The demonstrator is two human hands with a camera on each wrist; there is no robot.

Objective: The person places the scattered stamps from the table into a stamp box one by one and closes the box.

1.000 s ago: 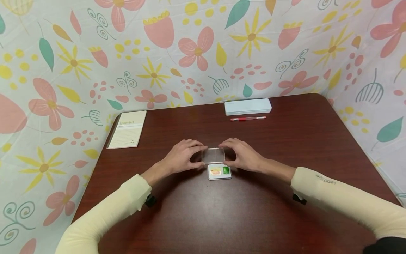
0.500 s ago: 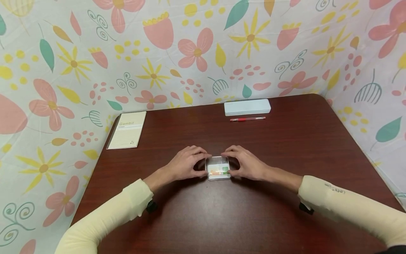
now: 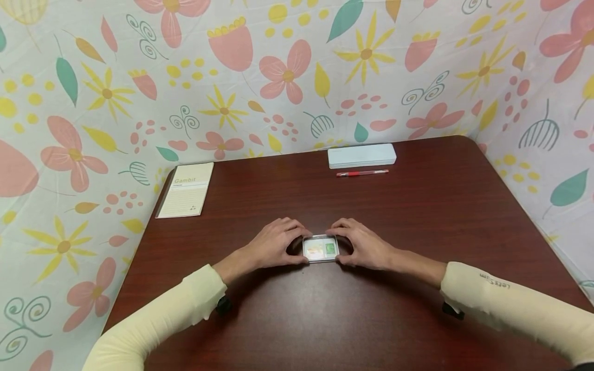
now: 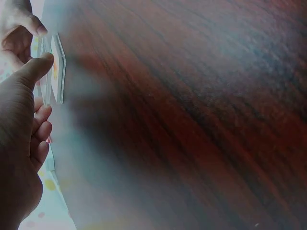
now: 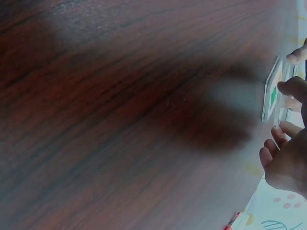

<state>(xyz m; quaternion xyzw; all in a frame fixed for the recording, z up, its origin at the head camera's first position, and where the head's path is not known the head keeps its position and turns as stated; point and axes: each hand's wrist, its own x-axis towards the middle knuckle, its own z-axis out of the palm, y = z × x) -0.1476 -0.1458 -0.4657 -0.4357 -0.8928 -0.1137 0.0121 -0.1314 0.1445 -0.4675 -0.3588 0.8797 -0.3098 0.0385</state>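
Observation:
A clear plastic lid (image 4: 47, 88) hangs between my two hands, just above a small flat case (image 4: 61, 81) on the table. The case holds a white insert with an orange-and-yellow patch and a green patch (image 3: 330, 249), seen through the lid in the head view. My left hand (image 3: 280, 245) pinches the lid's left side between thumb and fingers. On the opposite side, my right hand (image 3: 364, 247) grips it the same way. Both wrist views show a narrow gap between lid (image 5: 277, 112) and case (image 5: 268, 101).
A cream notepad (image 3: 186, 190) marked "Gambit" lies at the table's left edge. At the back sit a pale blue flat box (image 3: 362, 156) and a red pen (image 3: 362, 173) in front of it. A flower-printed cloth (image 3: 287, 77) stands behind the dark wooden table (image 3: 297, 319).
Both hands have brought the clear lid toward the person and slightly right. It was behind the case a second ago; now it lines up over the case.

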